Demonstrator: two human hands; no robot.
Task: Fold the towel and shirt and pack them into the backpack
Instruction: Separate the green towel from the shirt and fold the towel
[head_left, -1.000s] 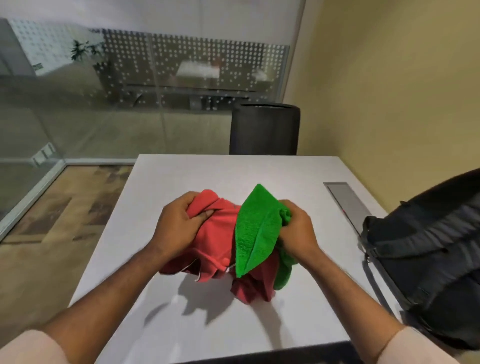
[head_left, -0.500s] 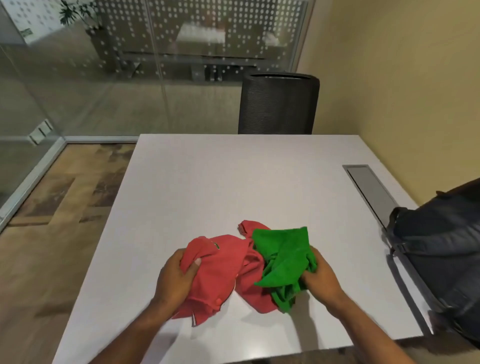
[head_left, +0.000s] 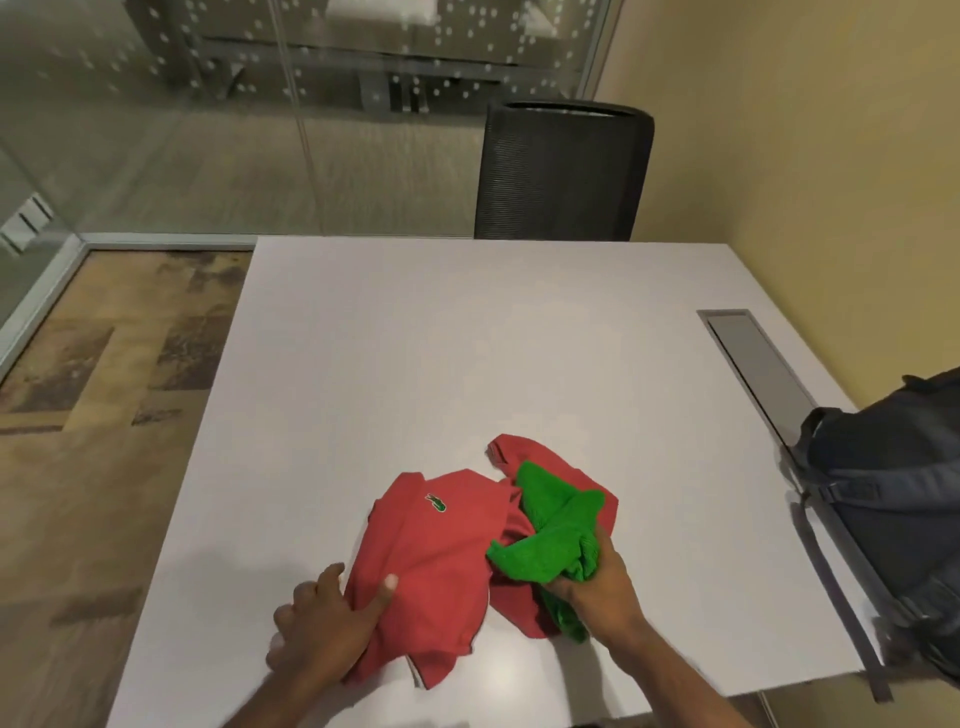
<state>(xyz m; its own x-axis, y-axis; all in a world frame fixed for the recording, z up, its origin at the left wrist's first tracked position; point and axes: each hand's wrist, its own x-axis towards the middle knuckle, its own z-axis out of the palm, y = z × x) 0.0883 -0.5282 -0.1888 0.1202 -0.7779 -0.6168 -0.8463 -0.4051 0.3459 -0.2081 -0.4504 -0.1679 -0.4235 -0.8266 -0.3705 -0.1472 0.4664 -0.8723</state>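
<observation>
A white table stands in a room with a glass partition, a yellow wall, a patterned floor and a black mesh chair at its far edge. The crumpled red shirt lies under the left hand, whose thumb and fingers pinch its near-left edge. The bunched green towel spills forward from the right hand, whose fingers curl round it. The dark backpack sits well right of them.
</observation>
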